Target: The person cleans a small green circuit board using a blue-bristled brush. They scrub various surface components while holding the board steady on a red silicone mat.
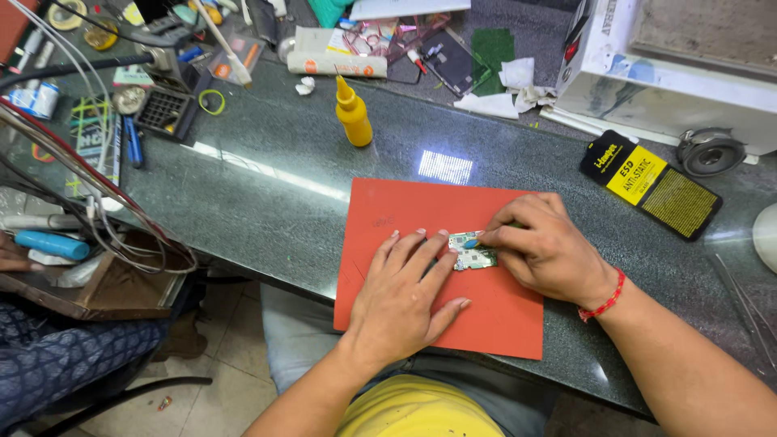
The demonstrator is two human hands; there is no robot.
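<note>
Pinning small circuit board (472, 252) on red mat (388, 210) | left hand (402, 293) flat, fingers spread | right hand (541, 247) pinches tool, probably tweezers, tip hidden | keep board flat, press lightly

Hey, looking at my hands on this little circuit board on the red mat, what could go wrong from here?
The circuit board is pinned only by the left hand fingertips, so it might skid on the red mat while the right hand presses a small tool on it. The mat overhangs the counter edge, so the board could possibly slide off. The yellow bottle stands close behind; a reach might tip it.
</note>
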